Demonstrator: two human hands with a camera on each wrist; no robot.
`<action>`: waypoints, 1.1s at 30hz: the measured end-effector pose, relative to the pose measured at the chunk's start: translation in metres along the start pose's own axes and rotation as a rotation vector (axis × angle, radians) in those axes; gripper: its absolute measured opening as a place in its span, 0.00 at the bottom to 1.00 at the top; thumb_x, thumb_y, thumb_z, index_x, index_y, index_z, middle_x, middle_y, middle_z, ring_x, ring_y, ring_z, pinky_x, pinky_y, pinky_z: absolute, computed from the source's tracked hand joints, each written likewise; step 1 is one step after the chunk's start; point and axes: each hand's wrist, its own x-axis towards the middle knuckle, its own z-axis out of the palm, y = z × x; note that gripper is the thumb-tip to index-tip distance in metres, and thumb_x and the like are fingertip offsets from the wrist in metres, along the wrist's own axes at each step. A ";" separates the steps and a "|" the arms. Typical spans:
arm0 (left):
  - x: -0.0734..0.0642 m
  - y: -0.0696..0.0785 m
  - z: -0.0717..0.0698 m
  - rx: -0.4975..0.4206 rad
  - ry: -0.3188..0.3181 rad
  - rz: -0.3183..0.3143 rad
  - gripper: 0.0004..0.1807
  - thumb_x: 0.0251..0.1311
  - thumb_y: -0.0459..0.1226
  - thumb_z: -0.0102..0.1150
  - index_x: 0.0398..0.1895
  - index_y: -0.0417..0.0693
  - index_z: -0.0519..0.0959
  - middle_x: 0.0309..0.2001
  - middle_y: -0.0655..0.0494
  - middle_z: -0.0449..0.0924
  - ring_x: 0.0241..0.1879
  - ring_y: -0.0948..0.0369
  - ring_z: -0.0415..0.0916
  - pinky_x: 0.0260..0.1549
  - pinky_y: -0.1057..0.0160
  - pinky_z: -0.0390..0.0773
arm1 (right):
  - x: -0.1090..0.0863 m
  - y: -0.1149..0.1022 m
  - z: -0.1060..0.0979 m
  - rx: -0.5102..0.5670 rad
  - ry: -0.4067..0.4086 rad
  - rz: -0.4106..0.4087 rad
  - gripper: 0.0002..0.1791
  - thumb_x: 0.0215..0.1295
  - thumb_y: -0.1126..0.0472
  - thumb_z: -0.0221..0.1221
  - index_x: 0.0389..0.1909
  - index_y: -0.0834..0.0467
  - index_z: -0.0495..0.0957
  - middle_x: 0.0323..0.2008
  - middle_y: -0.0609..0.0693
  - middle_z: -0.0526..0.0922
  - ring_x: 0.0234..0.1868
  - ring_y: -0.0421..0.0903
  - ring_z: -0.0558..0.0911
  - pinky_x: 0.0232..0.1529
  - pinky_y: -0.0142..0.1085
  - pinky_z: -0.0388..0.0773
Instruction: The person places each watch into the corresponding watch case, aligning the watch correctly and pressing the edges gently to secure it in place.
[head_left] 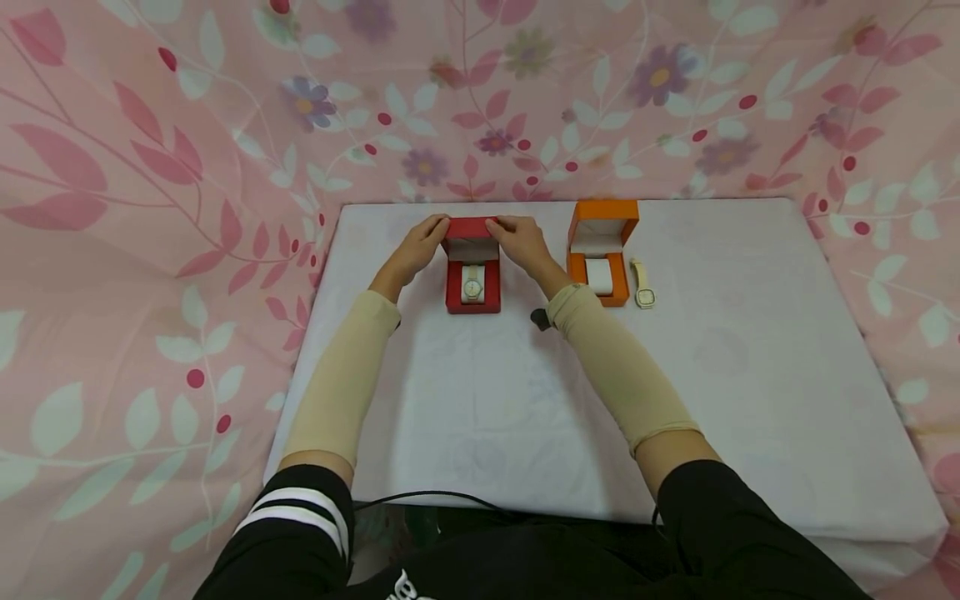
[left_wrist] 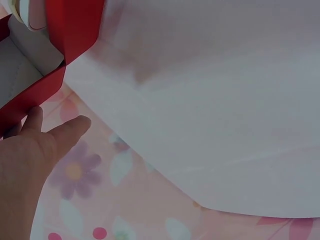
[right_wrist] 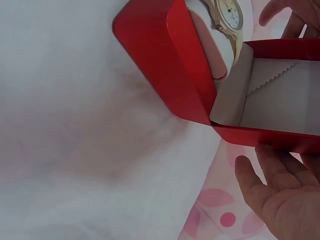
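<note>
A red watch box stands with its lid raised. On the white cushion inside sits a watch with a pale strap and round dial. My left hand touches the left side of the lid; its thumb stands away from the lid in the left wrist view. From the right, my right hand has its fingers against the lid's opposite side. Its thumb is also apart from the lid in the right wrist view. Some fingertips are hidden behind the lid.
An orange watch box stands open to the right, with a white cushion inside. Beside it on the white-covered table lies a second watch. A floral curtain borders the table's far edge.
</note>
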 end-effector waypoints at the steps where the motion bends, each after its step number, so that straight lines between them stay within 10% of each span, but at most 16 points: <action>1: 0.000 0.000 0.000 0.000 0.000 0.005 0.27 0.68 0.54 0.35 0.68 0.59 0.58 0.69 0.55 0.55 0.70 0.57 0.48 0.67 0.47 0.53 | 0.000 0.000 0.000 -0.002 0.003 0.000 0.31 0.58 0.36 0.53 0.60 0.44 0.70 0.59 0.43 0.74 0.61 0.41 0.71 0.60 0.39 0.70; 18: -0.007 -0.010 0.004 -0.024 0.004 0.113 0.26 0.68 0.49 0.40 0.67 0.51 0.60 0.66 0.47 0.61 0.67 0.54 0.55 0.66 0.47 0.54 | -0.008 0.011 0.003 -0.070 0.029 -0.156 0.30 0.62 0.38 0.51 0.61 0.47 0.70 0.57 0.46 0.76 0.57 0.43 0.74 0.57 0.38 0.72; 33: -0.006 -0.024 -0.001 -0.076 -0.073 0.225 0.26 0.61 0.41 0.55 0.63 0.54 0.65 0.60 0.54 0.70 0.61 0.56 0.65 0.62 0.54 0.66 | -0.010 0.028 -0.009 0.034 -0.128 -0.254 0.34 0.53 0.38 0.60 0.62 0.44 0.68 0.58 0.45 0.75 0.56 0.41 0.76 0.56 0.35 0.74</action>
